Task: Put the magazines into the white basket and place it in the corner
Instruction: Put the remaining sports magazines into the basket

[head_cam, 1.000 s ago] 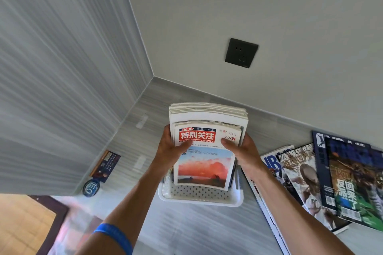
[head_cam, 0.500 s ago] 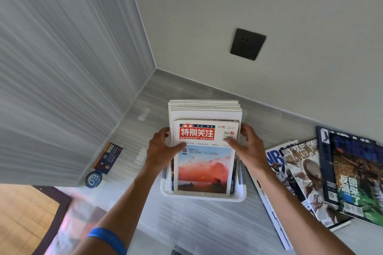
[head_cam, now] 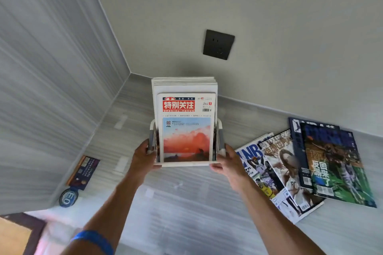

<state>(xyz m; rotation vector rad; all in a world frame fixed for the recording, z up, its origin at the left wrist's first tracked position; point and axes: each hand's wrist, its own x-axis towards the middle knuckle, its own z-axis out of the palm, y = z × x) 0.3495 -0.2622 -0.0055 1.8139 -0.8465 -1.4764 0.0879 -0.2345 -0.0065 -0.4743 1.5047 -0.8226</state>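
Observation:
A stack of magazines [head_cam: 184,109] stands upright in the white basket [head_cam: 182,164]; the front cover has a red title and an orange sunset. My left hand [head_cam: 143,157] grips the basket's left side and my right hand [head_cam: 230,159] grips its right side, near the front corners. The basket sits in the middle of the grey surface, some way out from the corner [head_cam: 130,73] where the two walls meet. Several more magazines [head_cam: 306,163] lie fanned out flat on the surface to the right of my right hand.
A black wall socket [head_cam: 218,44] is on the back wall above the basket. A small dark card [head_cam: 84,170] and a round blue badge [head_cam: 68,197] lie by the left wall. The surface's near-left edge drops to a wooden floor [head_cam: 12,236].
Both hands slid down from the front magazine's cover to the basket's sides. The magazines settled deeper into the basket, and the view moved closer.

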